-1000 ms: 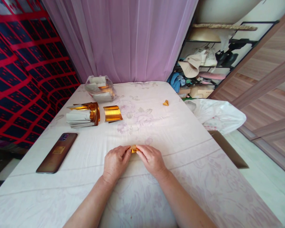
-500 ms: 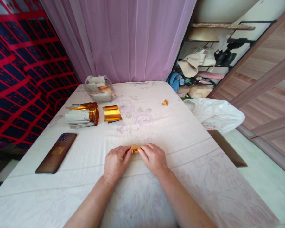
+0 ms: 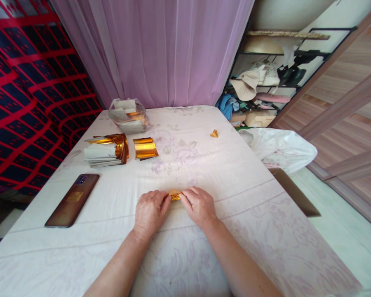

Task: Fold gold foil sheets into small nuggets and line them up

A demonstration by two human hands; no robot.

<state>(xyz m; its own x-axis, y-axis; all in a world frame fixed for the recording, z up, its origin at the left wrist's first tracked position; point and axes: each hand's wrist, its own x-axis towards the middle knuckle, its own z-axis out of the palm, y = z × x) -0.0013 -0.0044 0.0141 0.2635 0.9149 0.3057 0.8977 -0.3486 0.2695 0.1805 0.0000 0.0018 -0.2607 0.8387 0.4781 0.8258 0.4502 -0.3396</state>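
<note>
Gold foil paper [image 3: 174,194] sits pinched between our left hand [image 3: 150,211] and right hand [image 3: 198,206]; we press each crease flat against the tablecloth [image 3: 235,173], edges aligned.

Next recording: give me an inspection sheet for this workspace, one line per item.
Surface: table under a pale floral cloth.
Job's things: small gold paper, pinched between both hands.
Clutter: phone, paper stack, gold sheet, plastic bag, folded gold piece.
Grippers: left hand and right hand, both gripping the paper.
Cables: nothing seen.
Surroundings: pink curtain, shelf with hats, white bag.
</note>
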